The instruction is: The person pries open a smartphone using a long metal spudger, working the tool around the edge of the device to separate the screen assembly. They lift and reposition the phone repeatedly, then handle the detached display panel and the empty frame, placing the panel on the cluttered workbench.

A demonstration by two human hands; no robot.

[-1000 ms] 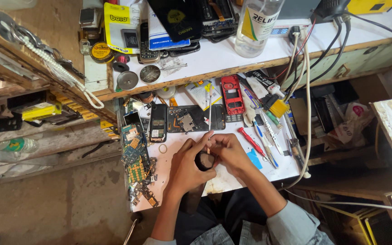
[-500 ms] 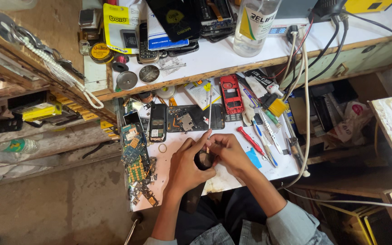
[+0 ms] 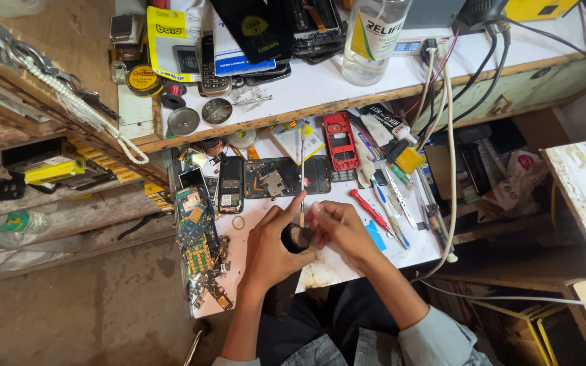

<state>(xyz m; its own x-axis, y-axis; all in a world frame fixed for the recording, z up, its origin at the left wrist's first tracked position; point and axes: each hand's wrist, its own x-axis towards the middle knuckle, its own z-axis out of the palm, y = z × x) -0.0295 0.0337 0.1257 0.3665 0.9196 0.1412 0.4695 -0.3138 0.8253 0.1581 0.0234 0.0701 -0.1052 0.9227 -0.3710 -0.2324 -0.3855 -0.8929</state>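
My left hand (image 3: 272,249) and my right hand (image 3: 339,230) meet over the white work surface (image 3: 320,268), both closed around a small dark phone part (image 3: 298,237) held between them. A thin metal tool (image 3: 302,177) stands up from my fingers, pointing away from me; which hand grips it I cannot tell. Just beyond my hands lies an opened black phone with its board exposed (image 3: 276,179). A red-handled screwdriver (image 3: 367,209) rests to the right of my right hand.
Green circuit boards (image 3: 194,227) are piled at the left edge. A red phone frame (image 3: 339,141), a yellow brush (image 3: 407,159) and tweezers lie at the back right. An upper shelf (image 3: 320,88) carries a clear bottle (image 3: 374,37), phones and tins. White cables (image 3: 450,169) hang down on the right.
My hands stay together on the small dark part, with only slight finger shifts. Nothing else has moved.
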